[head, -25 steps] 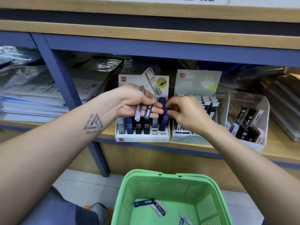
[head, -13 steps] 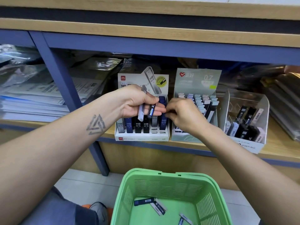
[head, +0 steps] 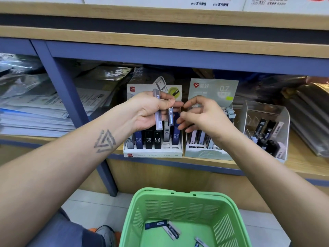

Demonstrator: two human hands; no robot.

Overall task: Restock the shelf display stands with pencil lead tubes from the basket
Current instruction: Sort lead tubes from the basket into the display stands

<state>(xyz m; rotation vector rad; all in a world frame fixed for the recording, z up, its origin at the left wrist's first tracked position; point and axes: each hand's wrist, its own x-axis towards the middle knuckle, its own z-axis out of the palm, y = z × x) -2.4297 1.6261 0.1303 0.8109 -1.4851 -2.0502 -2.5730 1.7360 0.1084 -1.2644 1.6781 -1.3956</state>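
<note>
Left hand point(head: 149, 111): two tubes point(head: 158, 111) gripped, frame centre.
Right hand point(head: 199, 116): empty, fingers loosely spread.
Stand point(head: 153, 150): front slots unfilled.
Basket point(head: 179, 195): several tubes left.

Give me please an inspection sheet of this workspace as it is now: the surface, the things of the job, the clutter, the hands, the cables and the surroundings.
Surface: wooden shelf bearing three stands.
Job's things: white HB 0.5 stand, partly filled; grey-green 0.7 stand; clear stand; green basket below, a few lead tubes left inside.
Clutter: stacked paper packs at left, plastic-wrapped items at right.
Hands: left hand grips two tubes; right hand holds nothing, fingers loosely curled.
Cables: nothing seen.
Surroundings: blue shelf frame, boxes on upper shelf, tiled floor.
</note>
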